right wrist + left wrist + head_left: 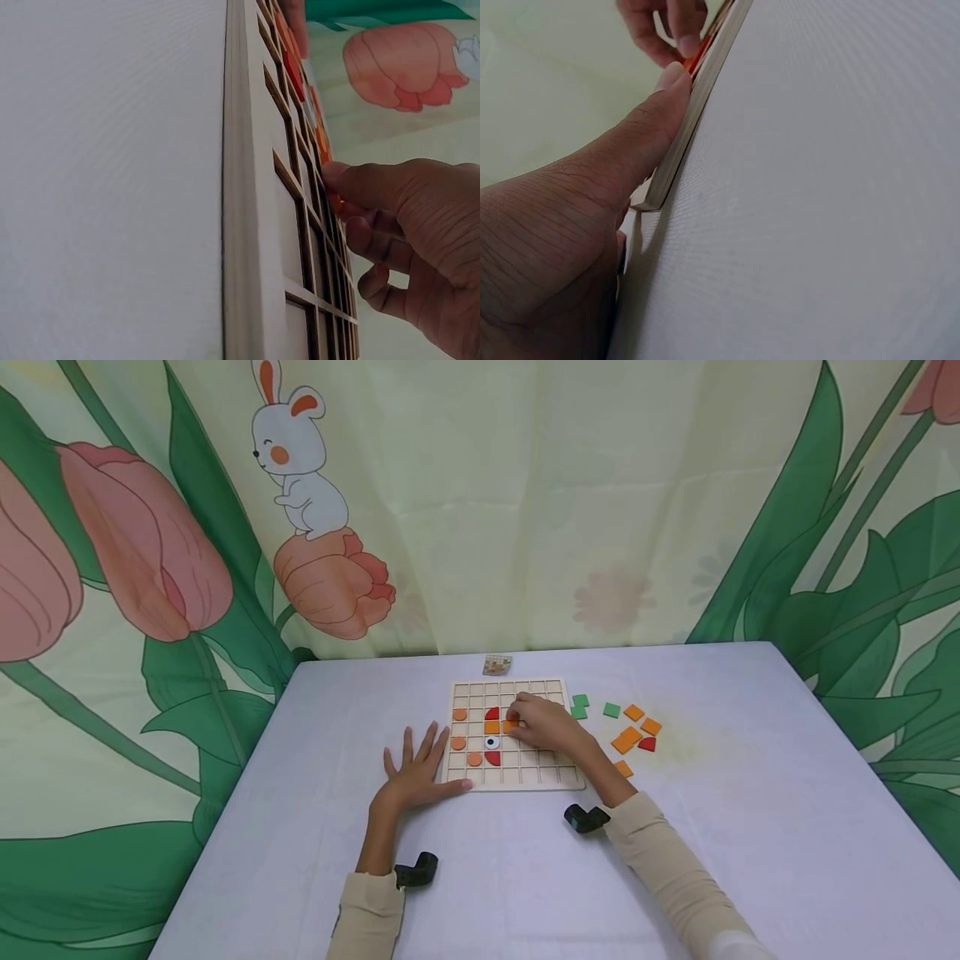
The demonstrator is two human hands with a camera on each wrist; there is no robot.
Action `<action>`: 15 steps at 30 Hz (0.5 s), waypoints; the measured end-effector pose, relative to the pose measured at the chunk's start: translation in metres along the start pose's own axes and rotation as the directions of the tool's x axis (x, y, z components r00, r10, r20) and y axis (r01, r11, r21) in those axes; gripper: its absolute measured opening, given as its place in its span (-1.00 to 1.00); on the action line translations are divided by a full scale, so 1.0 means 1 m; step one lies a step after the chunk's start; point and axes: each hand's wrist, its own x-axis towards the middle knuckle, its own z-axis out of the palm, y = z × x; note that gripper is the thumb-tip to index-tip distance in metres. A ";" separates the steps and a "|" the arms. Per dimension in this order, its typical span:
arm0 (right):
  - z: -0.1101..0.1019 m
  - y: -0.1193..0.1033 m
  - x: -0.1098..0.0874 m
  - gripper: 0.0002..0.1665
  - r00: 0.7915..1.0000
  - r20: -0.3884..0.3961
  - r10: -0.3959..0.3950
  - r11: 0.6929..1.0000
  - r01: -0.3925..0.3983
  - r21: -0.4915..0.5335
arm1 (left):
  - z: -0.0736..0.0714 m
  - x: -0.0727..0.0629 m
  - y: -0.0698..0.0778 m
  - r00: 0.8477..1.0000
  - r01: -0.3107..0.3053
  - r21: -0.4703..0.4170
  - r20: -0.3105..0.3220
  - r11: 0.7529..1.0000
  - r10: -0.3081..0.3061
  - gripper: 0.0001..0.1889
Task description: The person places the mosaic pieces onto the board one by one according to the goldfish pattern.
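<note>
A wooden grid board (542, 779) lies on the table. My right hand (549, 725) reaches over it and pinches an orange square tile (510, 727) between thumb and fingers, low over the grid; the right wrist view shows this tile (335, 202) only partly. To its left sit another orange square (491, 727), red quarter-round tiles (492, 758) above and below, and a white eye disc (492, 742). Orange discs (460, 715) fill some cells toward the left edge. My left hand (415, 778) has its fingers spread beside the board, its thumb resting on the near left corner.
Right of the board lie loose green squares (612, 710), several orange squares (651, 727) and a red quarter-round piece (647, 744). A small patterned card or packet (497, 665) sits behind the board. The white-covered table (480, 877) meets a printed curtain (480, 527) at its far edge.
</note>
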 end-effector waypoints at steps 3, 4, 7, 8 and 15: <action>0.000 -0.002 0.002 -0.72 1.000 0.009 0.012 1.000 -0.012 -0.004 | 0.000 0.000 0.000 1.000 0.001 0.003 -0.004 1.000 -0.001 0.16; 0.000 -0.002 0.003 -0.71 1.000 0.013 0.016 1.000 -0.016 -0.007 | 0.000 0.000 0.000 1.000 0.002 0.003 -0.004 1.000 -0.002 0.16; 0.000 -0.002 0.004 -0.71 0.999 0.023 0.022 1.000 -0.022 -0.010 | 0.000 0.001 0.000 1.000 0.005 0.008 -0.001 1.000 -0.005 0.15; 0.000 -0.003 0.004 -0.70 0.999 0.026 0.023 1.000 -0.023 -0.010 | 0.000 0.001 0.000 1.000 0.005 0.010 0.000 1.000 -0.005 0.15; 0.001 -0.003 0.005 -0.69 0.999 0.029 0.034 0.999 -0.034 -0.003 | -0.001 0.000 0.000 1.000 -0.001 0.009 -0.004 1.000 0.001 0.15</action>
